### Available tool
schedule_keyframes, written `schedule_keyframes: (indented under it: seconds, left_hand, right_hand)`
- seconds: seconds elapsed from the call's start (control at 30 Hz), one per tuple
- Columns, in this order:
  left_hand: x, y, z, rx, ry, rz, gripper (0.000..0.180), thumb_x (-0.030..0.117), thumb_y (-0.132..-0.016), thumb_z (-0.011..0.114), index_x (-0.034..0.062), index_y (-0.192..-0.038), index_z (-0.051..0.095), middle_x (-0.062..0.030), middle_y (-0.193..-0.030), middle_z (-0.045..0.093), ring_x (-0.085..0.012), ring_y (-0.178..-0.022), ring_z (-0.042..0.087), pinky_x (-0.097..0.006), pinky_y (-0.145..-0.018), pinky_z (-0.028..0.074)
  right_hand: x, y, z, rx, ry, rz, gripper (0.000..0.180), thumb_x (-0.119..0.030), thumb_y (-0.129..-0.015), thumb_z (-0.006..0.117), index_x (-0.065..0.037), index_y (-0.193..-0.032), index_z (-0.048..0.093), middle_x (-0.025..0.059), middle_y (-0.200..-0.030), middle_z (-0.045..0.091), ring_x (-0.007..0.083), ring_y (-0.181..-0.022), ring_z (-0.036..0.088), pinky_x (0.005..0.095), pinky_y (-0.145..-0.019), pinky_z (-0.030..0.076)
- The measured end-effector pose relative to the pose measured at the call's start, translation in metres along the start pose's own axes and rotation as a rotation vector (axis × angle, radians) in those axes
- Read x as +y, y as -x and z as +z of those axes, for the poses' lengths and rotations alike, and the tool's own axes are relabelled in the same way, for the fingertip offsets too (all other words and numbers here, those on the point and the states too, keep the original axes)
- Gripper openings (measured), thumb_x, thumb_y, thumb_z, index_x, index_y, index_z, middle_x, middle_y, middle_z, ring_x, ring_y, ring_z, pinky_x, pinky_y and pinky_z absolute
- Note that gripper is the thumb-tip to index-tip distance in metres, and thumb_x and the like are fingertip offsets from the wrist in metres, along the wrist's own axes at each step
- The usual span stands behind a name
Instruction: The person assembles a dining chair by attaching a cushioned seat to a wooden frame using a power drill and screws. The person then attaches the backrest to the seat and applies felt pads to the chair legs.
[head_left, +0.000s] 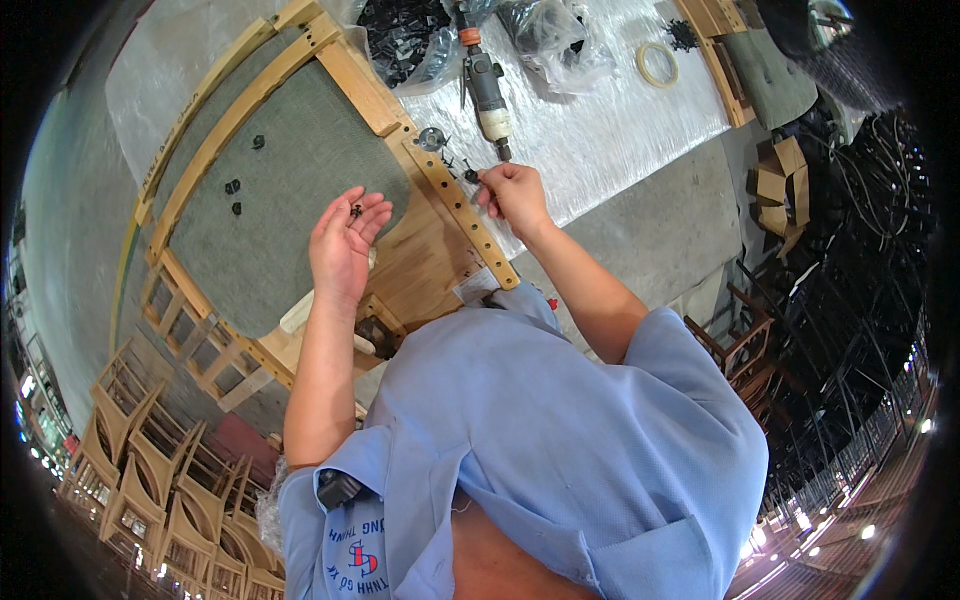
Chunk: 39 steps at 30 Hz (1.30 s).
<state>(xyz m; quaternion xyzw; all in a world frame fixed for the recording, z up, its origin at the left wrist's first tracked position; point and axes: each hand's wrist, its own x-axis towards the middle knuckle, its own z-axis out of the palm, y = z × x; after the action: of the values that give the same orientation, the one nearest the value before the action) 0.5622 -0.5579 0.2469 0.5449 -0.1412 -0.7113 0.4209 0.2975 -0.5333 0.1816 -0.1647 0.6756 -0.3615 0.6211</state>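
My left hand [345,245] is palm up over the grey padded panel [300,150], fingers half curled around a small black fastener [356,211]. My right hand [513,200] is at the right side of the wooden frame, thumb and fingers pinched together. At those fingertips is a small dark fastener [470,175]; its exact kind is too small to tell. Just beyond my right hand lies a power driver [486,95], its tip pointing toward me. A drilled wooden rail [460,205] with a row of holes runs between my hands.
Several black pieces [233,187] lie on the panel. A clear round dish [431,139] sits by the rail. Further back are a bag of black parts [400,45], another plastic bag [555,45] and a tape roll [657,64]. Wooden chair frames [150,480] stand at left, a cardboard box [782,190] at right.
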Motion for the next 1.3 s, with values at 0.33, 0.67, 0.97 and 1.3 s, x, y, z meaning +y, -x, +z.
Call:
schedule_keyframes:
  seconds: [0.33,0.67,0.97,1.3]
  left_hand:
    - [0.002,0.001,-0.005,-0.086,0.122,0.023,0.035,0.012,-0.108,0.039,-0.0111,-0.133,0.048,-0.0293,-0.123,0.063,-0.0395,-0.113,0.066,-0.046,-0.102,0.056]
    - [0.011,0.001,-0.013,-0.149,0.139,0.084,0.035,0.016,-0.108,0.045,-0.0079,-0.133,0.054,-0.0266,-0.123,0.065,-0.0375,-0.115,0.066,-0.046,-0.104,0.054]
    - [0.034,-0.028,-0.072,0.190,-0.148,0.309,0.022,0.010,-0.107,0.051,-0.0021,-0.125,0.056,-0.0168,-0.103,0.070,-0.0259,-0.088,0.070,-0.036,-0.079,0.059]
    - [0.066,-0.019,-0.095,0.498,-1.427,0.775,0.009,0.003,-0.097,0.060,-0.0003,-0.105,0.063,-0.0169,-0.105,0.057,-0.0359,-0.097,0.059,-0.045,-0.086,0.049]
  right_hand:
    - [0.004,-0.014,0.003,-0.001,0.237,-0.085,0.024,-0.017,-0.095,0.068,0.001,-0.079,0.069,0.0083,-0.064,0.068,0.0141,-0.046,0.057,0.0298,-0.044,0.042]
    - [-0.033,-0.047,-0.015,0.379,0.867,-0.695,0.045,-0.030,-0.084,0.075,0.000,-0.117,0.067,0.0227,-0.111,0.069,0.0371,-0.099,0.069,0.0438,-0.086,0.055]
    - [-0.086,-0.082,0.010,0.238,0.987,-0.410,0.050,-0.036,-0.071,0.073,-0.002,-0.107,0.067,0.0219,-0.109,0.069,0.0396,-0.101,0.070,0.0465,-0.087,0.057]
    - [-0.116,-0.090,-0.016,-0.152,0.950,-0.171,0.053,-0.042,-0.066,0.082,-0.003,-0.100,0.071,0.0175,-0.095,0.073,0.0312,-0.089,0.074,0.0423,-0.076,0.059]
